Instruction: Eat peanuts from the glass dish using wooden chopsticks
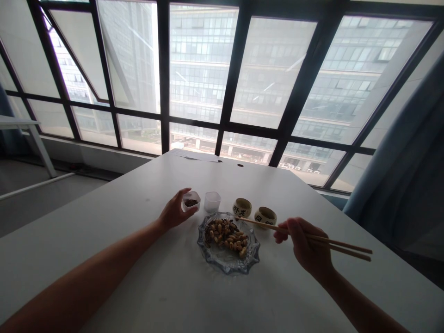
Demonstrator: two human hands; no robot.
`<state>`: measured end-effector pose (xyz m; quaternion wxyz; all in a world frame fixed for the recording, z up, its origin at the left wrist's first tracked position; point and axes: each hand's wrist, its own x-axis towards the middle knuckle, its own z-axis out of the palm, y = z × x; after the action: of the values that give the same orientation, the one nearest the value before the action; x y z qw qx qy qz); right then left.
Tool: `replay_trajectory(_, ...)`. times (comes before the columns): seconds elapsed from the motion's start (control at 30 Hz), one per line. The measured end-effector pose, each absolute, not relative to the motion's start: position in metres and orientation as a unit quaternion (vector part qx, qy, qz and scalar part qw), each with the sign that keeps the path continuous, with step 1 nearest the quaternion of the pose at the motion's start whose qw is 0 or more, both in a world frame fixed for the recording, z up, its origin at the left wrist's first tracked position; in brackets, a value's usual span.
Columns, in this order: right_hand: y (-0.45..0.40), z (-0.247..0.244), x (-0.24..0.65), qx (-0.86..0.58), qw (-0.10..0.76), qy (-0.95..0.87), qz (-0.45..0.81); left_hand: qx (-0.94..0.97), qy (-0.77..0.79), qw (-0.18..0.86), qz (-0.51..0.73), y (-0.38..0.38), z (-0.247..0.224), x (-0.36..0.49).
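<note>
My left hand (176, 210) grips a small clear plastic cup (196, 198) with dark seeds (190, 202) in its bottom. In my right hand (307, 245) is a pair of wooden chopsticks (342, 245), their tips reaching left over the far right rim of a scalloped glass dish (227, 266). Peanuts (222, 231) and some dark seeds lie in the dish. Whether the tips pinch a seed is too small to tell. A second clear plastic cup (212, 201) stands just right of the held one.
Two small cream cups with dark lettering, a left one (242, 208) and a right one (265, 216), stand behind the dish. Paper (194, 156) lies at the white table's (138, 208) far end, near two round holes. Windows rise beyond; a blue curtain (398, 152) hangs at right.
</note>
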<state>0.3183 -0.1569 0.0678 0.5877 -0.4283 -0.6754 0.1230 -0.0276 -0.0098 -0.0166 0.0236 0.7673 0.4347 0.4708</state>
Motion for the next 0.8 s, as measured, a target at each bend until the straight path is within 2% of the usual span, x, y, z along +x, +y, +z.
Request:
replay_trajectory(0.13, -0.149, 0.071, 0.304, -0.469, 0.640, -0.564, 0.227, 0.779, 0.425, 0.028, 0.461, -0.013, -0.016, -0.025)
replay_trajectory(0.37, -0.104, 0.078, 0.236, -0.422, 0.638, -0.582, 0.276, 0.794, 0.396, 0.021, 0.461, -0.016, -0.014, -0.023)
replay_trajectory(0.57, -0.068, 0.076, 0.199, -0.428, 0.572, -0.619, 0.327, 0.802, 0.398, 0.024, 0.445, -0.015, -0.016, -0.022)
replay_trajectory(0.7, -0.076, 0.090, 0.222, -0.449, 0.593, -0.600, 0.295, 0.806, 0.400, 0.033, 0.435, -0.014, -0.016, -0.022)
replay_trajectory(0.8, -0.093, 0.107, 0.253, -0.470, 0.534, -0.634, 0.303, 0.807, 0.405, 0.041, 0.427, -0.015, -0.014, -0.022)
